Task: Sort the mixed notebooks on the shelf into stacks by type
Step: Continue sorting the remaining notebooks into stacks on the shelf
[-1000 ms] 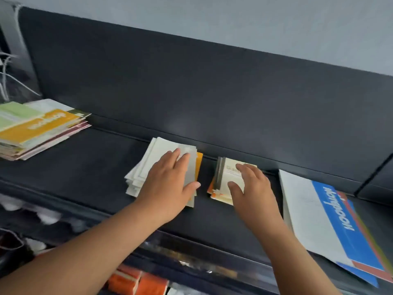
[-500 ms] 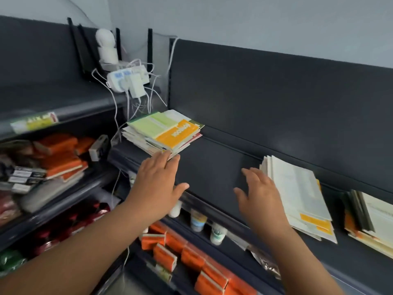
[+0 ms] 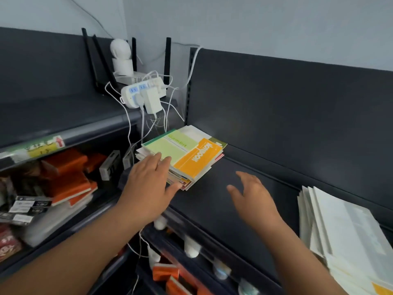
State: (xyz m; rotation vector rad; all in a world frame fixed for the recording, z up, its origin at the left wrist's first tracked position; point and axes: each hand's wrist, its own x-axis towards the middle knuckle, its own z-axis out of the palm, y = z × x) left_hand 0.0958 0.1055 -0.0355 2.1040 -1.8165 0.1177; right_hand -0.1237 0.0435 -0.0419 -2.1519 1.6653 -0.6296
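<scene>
A mixed stack of notebooks (image 3: 187,154), with a light green cover and an orange one on top, lies at the left end of the dark shelf (image 3: 223,201). My left hand (image 3: 148,186) reaches the stack's near left corner with fingers spread, its fingertips at the green cover's edge. My right hand (image 3: 253,196) hovers open over the bare shelf to the right of the stack, holding nothing. A pile of white notebooks (image 3: 344,235) lies at the right edge of the view, fanned out.
A white power strip (image 3: 142,94) with plugs and dangling cables hangs just behind the stack, under a router and a small white camera. Orange boxes (image 3: 66,179) fill the lower left shelf. Small white bottles (image 3: 191,248) and orange packs sit on the shelf below.
My view has swung left from the white piles to the mixed stack. Both hands left those piles and moved left; the left hand now reaches the mixed stack's corner.
</scene>
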